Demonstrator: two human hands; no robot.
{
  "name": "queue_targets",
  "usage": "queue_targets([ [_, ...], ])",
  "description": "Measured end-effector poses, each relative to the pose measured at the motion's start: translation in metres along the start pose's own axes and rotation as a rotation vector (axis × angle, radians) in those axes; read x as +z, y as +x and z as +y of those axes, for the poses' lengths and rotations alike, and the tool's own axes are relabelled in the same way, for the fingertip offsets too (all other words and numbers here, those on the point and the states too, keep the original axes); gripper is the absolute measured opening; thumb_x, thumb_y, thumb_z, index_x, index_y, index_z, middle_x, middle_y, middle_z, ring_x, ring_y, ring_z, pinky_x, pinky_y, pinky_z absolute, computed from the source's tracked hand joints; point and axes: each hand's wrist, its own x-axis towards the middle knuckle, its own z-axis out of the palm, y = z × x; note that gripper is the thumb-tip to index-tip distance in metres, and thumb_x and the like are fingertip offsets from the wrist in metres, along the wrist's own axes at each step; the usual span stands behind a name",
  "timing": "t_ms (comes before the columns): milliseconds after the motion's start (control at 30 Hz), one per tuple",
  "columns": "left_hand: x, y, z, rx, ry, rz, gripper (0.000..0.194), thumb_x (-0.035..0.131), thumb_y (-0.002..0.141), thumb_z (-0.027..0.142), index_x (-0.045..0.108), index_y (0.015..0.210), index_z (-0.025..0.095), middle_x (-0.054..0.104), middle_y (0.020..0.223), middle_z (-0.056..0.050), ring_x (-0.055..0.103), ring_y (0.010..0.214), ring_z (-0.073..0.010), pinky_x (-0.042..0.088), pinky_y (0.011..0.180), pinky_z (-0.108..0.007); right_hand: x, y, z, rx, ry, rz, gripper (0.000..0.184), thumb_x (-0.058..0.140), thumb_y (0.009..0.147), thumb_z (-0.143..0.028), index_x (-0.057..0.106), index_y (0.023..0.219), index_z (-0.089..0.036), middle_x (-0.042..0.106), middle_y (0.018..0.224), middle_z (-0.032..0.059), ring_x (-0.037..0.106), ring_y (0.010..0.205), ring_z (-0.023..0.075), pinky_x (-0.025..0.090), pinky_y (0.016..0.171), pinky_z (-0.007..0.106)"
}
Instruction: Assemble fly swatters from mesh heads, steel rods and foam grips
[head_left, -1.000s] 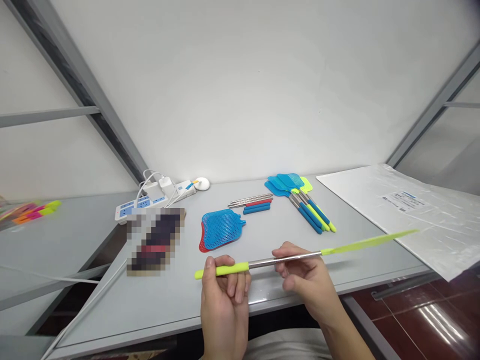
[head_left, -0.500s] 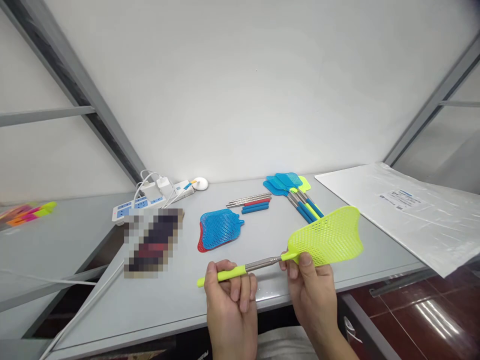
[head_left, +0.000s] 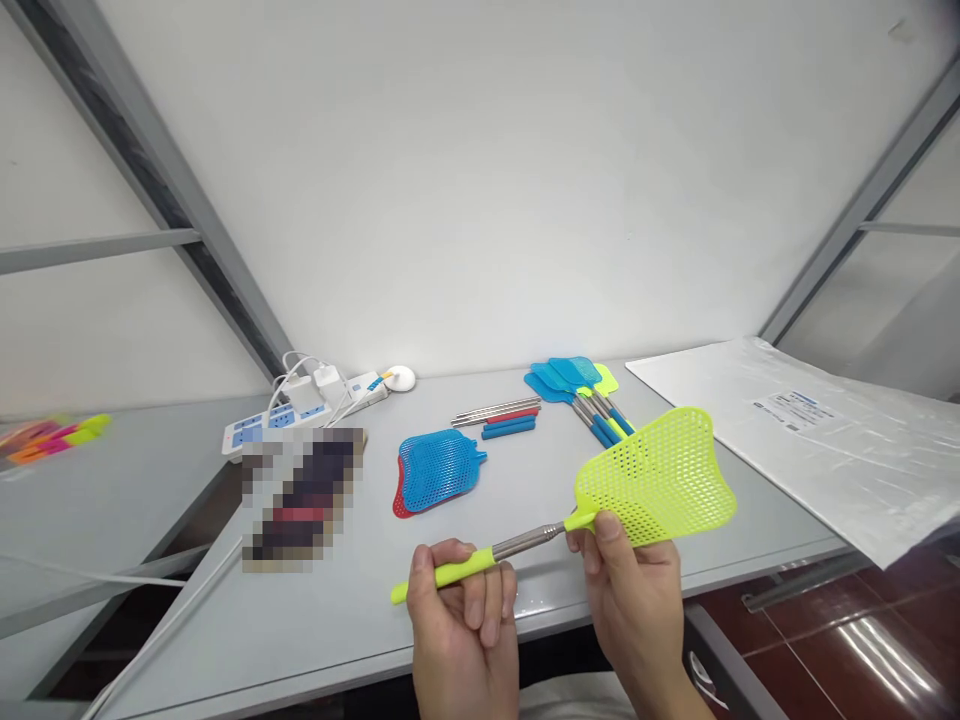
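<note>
I hold a yellow-green fly swatter (head_left: pixel 652 478) over the near edge of the grey table (head_left: pixel 525 480). My left hand (head_left: pixel 461 625) is closed round its yellow-green grip. My right hand (head_left: pixel 630 590) pinches the neck where the perforated head joins the short metal shaft. The head faces up, tilted a little to the right. Loose blue and red swatter heads (head_left: pixel 436 468) lie flat further back on the table.
Several handles with metal shafts (head_left: pixel 501 416) lie behind the loose heads. A bunch of assembled blue and yellow swatters (head_left: pixel 581 392) lies at the back. A power strip with chargers (head_left: pixel 296 410) sits at the left. Plastic-wrapped white sheets (head_left: pixel 810 430) overhang the table's right end.
The swatter's telescopic shaft has shortened, bringing the head close to my right hand. The head turned from edge-on to flat. My right hand shifted from the shaft to the neck.
</note>
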Motion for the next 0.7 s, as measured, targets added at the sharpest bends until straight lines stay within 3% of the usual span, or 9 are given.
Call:
queue_targets([
  [133, -0.003, 0.008, -0.004, -0.12, 0.001, -0.137, 0.034, 0.066, 0.086, 0.049, 0.07, 0.084, 0.016, 0.034, 0.044, 0.009, 0.027, 0.035, -0.0023, 0.028, 0.042, -0.018, 0.003, 0.004, 0.001, 0.024, -0.133, -0.117, 0.022, 0.072, 0.084, -0.041, 0.07, 0.074, -0.021, 0.061, 0.067, 0.0012, 0.059, 0.071, 0.0155, 0.049, 0.071, 0.03],
  [200, -0.004, 0.009, -0.011, -0.265, 0.031, -0.237, 0.039, 0.069, 0.084, 0.051, 0.071, 0.098, 0.016, 0.04, 0.051, 0.008, 0.029, 0.036, -0.0015, 0.029, 0.043, -0.018, 0.007, 0.003, 0.003, 0.022, -0.203, -0.203, 0.02, 0.073, 0.082, -0.041, 0.074, 0.091, -0.023, 0.067, 0.09, 0.0056, 0.063, 0.087, 0.0197, 0.051, 0.08, 0.033],
  [267, -0.004, 0.007, -0.019, -0.412, 0.095, -0.327, 0.046, 0.068, 0.084, 0.054, 0.068, 0.111, 0.016, 0.045, 0.057, 0.007, 0.03, 0.038, -0.0017, 0.029, 0.043, -0.018, 0.009, 0.003, 0.005, 0.026, -0.24, -0.262, 0.023, 0.069, 0.085, -0.042, 0.072, 0.1, -0.025, 0.064, 0.111, 0.0083, 0.063, 0.097, 0.022, 0.051, 0.081, 0.034],
  [367, -0.003, 0.007, -0.025, -0.496, 0.218, -0.385, 0.057, 0.063, 0.084, 0.062, 0.061, 0.122, 0.02, 0.052, 0.067, 0.004, 0.034, 0.041, -0.0035, 0.027, 0.043, -0.019, 0.001, 0.011, 0.0, -0.051, -0.278, -0.198, 0.021, 0.058, 0.093, -0.042, 0.069, 0.092, -0.024, 0.063, 0.118, 0.0079, 0.061, 0.106, 0.0227, 0.049, 0.089, 0.035],
  [433, -0.004, 0.011, -0.02, -0.376, 0.323, -0.39, 0.061, 0.06, 0.084, 0.067, 0.057, 0.127, 0.024, 0.056, 0.077, 0.001, 0.039, 0.044, -0.0053, 0.029, 0.044, -0.02, -0.012, 0.026, -0.012, -0.167, -0.34, -0.067, 0.022, 0.054, 0.095, -0.042, 0.066, 0.091, -0.024, 0.068, 0.107, 0.0065, 0.062, 0.107, 0.0227, 0.045, 0.096, 0.037],
  [533, -0.007, 0.024, 0.001, -0.055, 0.569, -0.387, 0.054, 0.062, 0.085, 0.061, 0.059, 0.124, 0.024, 0.059, 0.086, -0.002, 0.048, 0.053, -0.0092, 0.037, 0.051, -0.023, -0.035, 0.061, -0.04, -0.288, -0.625, 0.115, 0.029, 0.057, 0.093, -0.048, 0.067, 0.103, -0.023, 0.071, 0.09, 0.0045, 0.064, 0.09, 0.0225, 0.048, 0.086, 0.036],
  [633, -0.015, 0.043, 0.03, 0.271, 0.926, -0.363, 0.038, 0.063, 0.087, 0.053, 0.066, 0.111, 0.024, 0.061, 0.089, -0.003, 0.054, 0.07, -0.0149, 0.043, 0.069, -0.027, -0.047, 0.101, -0.061, -0.296, -1.171, 0.061, 0.043, 0.046, 0.095, -0.055, 0.07, 0.11, -0.022, 0.072, 0.096, 0.0058, 0.065, 0.089, 0.0227, 0.048, 0.074, 0.031],
  [700, -0.022, 0.057, 0.047, 0.492, 1.154, -0.372, 0.032, 0.064, 0.086, 0.05, 0.068, 0.108, 0.026, 0.062, 0.093, -0.004, 0.057, 0.083, -0.0193, 0.043, 0.077, -0.029, -0.047, 0.126, -0.062, -0.254, -1.323, 0.011, 0.043, 0.045, 0.096, -0.052, 0.073, 0.105, -0.02, 0.073, 0.091, 0.0066, 0.066, 0.085, 0.0228, 0.047, 0.07, 0.03],
])
